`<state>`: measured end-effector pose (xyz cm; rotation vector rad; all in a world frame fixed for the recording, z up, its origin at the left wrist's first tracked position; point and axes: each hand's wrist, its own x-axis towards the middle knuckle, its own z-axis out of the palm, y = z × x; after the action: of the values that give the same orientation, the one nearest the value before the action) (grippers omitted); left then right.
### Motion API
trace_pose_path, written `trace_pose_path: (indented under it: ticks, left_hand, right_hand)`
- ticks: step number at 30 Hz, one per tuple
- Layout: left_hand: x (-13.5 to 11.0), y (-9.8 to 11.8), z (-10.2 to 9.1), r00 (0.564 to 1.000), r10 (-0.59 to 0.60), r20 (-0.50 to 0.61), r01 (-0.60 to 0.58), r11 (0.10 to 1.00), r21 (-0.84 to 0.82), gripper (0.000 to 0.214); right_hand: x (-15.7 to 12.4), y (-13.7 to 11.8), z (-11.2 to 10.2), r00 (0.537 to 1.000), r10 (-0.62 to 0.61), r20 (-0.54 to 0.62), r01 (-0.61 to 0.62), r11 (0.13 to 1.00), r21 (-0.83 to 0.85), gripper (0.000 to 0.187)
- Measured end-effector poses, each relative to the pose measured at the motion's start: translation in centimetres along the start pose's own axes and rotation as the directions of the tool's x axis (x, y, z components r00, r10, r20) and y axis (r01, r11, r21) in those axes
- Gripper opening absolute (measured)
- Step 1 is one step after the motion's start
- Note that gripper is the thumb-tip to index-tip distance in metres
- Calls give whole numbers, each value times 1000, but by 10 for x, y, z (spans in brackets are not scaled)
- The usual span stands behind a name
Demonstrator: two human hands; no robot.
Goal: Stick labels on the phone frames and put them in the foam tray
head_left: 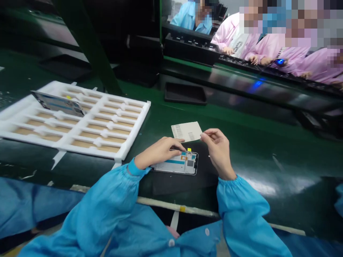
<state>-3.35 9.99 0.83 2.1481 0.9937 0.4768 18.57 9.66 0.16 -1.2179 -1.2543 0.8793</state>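
On a dark mat [184,184] lies a phone frame [174,166] with its inner side up, showing blue strips, an orange flex piece and a yellow tab [189,150]. My left hand [160,151] reaches over the frame's left part with fingers stretched; its thumb is over the frame and a fingertip touches the lower edge of a pale label sheet [187,131]. Rows of small dark labels line the sheet. At the sheet's right corner, my right hand [218,148] is pinched closed. Whatever sits between those fingertips is too small to make out.
A white foam tray [122,151] with slots stands at the left, another phone frame [60,103] leaning in it. Behind the sheet is a black tray [184,93]. Across the bench, people in pink [284,50] and blue [184,16] work along a dark rail.
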Motion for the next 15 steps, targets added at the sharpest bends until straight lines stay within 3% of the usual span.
trace_pose_path:
  ticks: [3, 7, 12, 15]
  left_hand:
    - [-24, 20, 9, 994, 37, -101, -25, 993, 115, 24]
    - [-55, 38, 18, 982, 104, -158, -60, 963, 263, 25]
    - [-72, 36, 17, 958, 174, -229, -94, 942, 323, 23]
    - [-75, 33, 20, 940, 217, -265, -138, 948, 288, 21]
  right_hand:
    - [-31, -24, -9, 998, 43, 53, -45, 998, 40, 18]
    - [-72, -49, -16, 986, 16, 164, 0, 995, -100, 8]
    - [-96, -57, -13, 968, -74, 239, 120, 976, -183, 13]
    - [-97, -55, -7, 969, -115, 218, 158, 968, -195, 16]
